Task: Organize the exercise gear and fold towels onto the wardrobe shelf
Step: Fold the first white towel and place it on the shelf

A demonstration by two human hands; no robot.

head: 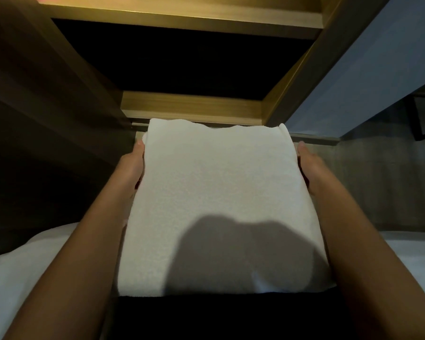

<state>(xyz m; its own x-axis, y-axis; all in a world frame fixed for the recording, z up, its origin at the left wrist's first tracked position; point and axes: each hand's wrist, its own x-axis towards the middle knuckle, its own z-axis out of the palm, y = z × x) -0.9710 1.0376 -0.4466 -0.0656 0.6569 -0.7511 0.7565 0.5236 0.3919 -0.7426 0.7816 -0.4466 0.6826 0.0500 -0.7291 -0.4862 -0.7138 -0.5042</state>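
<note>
Folded towel [221,192] held at the wardrobe shelf [192,104] front edge.
Left hand [133,168] and right hand [310,170] clamp its side edges, fingers hidden underneath; keep it level, slide in square.

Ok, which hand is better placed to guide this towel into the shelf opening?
The left hand, marginally. Both hold the towel by its sides, but the left lines up with the shelf opening, while the right hand faces the side panel.
</note>
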